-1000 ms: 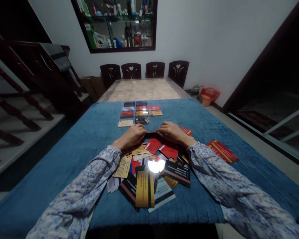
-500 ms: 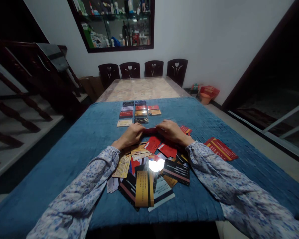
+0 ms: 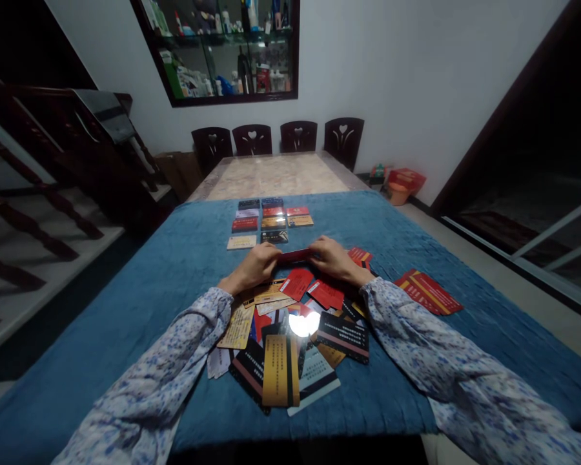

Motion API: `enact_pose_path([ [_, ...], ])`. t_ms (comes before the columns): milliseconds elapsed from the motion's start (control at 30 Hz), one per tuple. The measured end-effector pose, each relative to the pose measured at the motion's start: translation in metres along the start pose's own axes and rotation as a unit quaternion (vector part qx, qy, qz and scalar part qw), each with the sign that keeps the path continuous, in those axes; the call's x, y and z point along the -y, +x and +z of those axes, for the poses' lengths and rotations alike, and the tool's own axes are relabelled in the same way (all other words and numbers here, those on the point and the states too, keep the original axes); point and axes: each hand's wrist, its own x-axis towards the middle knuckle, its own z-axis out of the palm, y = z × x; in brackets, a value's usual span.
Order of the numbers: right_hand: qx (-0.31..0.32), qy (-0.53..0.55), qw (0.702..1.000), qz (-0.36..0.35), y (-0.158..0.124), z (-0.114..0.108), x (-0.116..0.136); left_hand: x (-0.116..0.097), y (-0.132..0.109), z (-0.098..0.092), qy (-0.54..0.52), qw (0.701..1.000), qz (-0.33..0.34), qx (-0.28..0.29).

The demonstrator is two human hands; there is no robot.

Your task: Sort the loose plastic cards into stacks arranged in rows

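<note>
A dark red card or thin stack of cards (image 3: 294, 256) is held level between my two hands, just above the loose pile. My left hand (image 3: 257, 266) is closed on its left end, and my right hand (image 3: 333, 258) grips its right end. Below them spreads a pile of overlapping cards, with a yellow card (image 3: 281, 371), a black card (image 3: 343, 336) and a red card (image 3: 297, 284) among them. Beyond my hands lie neat columns of cards, including a cream card (image 3: 242, 242) and a black-and-gold card (image 3: 274, 236).
Red cards with gold stripes (image 3: 430, 292) lie to the right on the blue cloth (image 3: 140, 290). Bare marble tabletop (image 3: 281, 174) shows at the far end, with dark chairs (image 3: 252, 139) behind it. A stair railing (image 3: 29, 239) stands left.
The held red card has tilted slightly, its right end now a little higher. My right hand has shifted slightly right. The cards on the cloth lie as before.
</note>
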Motion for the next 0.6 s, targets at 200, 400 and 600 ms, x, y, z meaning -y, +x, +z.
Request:
enact_pose_path([
  [200,-0.100,0.072,0.992,0.005,0.001,-0.001,0.002,-0.001,0.000,0.001,0.000,1.000,-0.006,-0.002],
  [400,-0.139,0.080,0.987,-0.022,0.009,-0.003,0.016,-0.004,0.001,0.002,0.012,1.000,-0.007,0.021],
  [600,-0.108,-0.083,0.987,-0.085,0.020,-0.018,0.030,-0.003,0.003,0.000,0.016,0.999,-0.019,-0.044],
])
